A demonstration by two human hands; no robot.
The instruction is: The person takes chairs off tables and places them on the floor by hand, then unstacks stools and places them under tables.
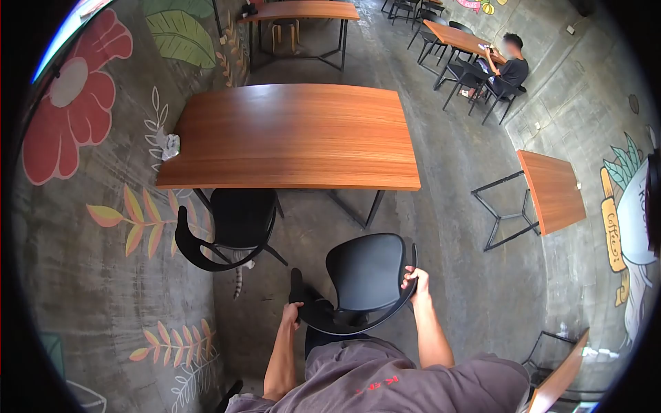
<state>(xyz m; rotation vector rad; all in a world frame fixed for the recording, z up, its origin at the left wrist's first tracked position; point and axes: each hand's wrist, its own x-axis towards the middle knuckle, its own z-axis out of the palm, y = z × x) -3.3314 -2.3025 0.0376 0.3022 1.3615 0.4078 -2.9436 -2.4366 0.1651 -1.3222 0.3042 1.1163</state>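
One black chair [365, 272] between the hands, ahead of the torso [406, 375], near side of the table [296, 138]; curved backrest [358, 332] toward the body, running side to side. Right hand [416, 281] gripping its right end, beside the seat; left hand [294, 314] gripping near its left end, closer to the torso. Forearms reach forward, spread.

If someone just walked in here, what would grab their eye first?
Probably the big red flower painted on the wall at left, then the long wooden table in the middle. Nearer, the left hand and right hand grip a black chair.
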